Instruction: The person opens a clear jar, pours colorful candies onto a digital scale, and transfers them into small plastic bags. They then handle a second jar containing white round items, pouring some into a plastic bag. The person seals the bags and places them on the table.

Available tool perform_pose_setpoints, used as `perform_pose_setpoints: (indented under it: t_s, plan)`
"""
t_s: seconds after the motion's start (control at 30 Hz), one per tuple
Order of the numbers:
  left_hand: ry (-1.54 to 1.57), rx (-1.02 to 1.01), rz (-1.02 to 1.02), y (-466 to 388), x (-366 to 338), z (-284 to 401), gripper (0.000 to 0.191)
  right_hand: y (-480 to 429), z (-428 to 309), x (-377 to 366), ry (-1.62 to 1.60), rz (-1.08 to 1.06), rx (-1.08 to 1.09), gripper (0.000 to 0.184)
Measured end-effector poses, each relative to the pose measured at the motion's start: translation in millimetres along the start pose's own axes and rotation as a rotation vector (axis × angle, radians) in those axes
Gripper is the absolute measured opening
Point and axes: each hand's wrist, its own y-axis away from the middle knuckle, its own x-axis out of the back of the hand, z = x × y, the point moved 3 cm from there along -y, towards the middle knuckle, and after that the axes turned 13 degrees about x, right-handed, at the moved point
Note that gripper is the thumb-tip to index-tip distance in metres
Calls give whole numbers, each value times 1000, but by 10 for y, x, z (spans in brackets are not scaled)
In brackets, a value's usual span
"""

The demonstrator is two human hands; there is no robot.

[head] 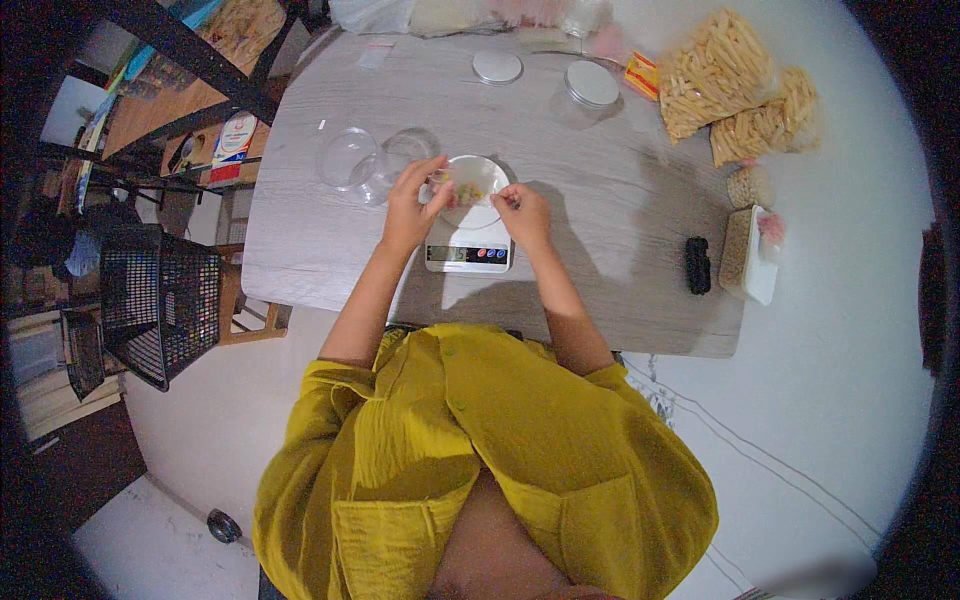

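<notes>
A white digital kitchen scale (469,262) stands before me, its display and buttons facing me. On its round platform lies what looks like a clear plastic bag (487,176) with small yellow-green and reddish pieces (469,193) in it. My left hand (412,199) is at the platform's left side, thumb and fingers curved around a small clear object (441,177), perhaps a little cup. With thumb and fingertips pinched together, my right hand (523,214) is at the bag's right edge. What exactly those fingertips grip is too small to tell.
Left of the scale are a clear round container (349,159) and another clear vessel (409,150). Silver-lidded jars (592,84) stand farther back. Bags of tan snack sticks (712,75), a white tub (754,259) and a black object (697,266) are at the right. A black plastic basket (161,300) stands left.
</notes>
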Motion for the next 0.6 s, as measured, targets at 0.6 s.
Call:
perform_pose_setpoints:
  t_s: [0.6]
  plan:
    - [-297,-242,-229,-158,-388,141,51,1380,392,949,-413,569,-180,6]
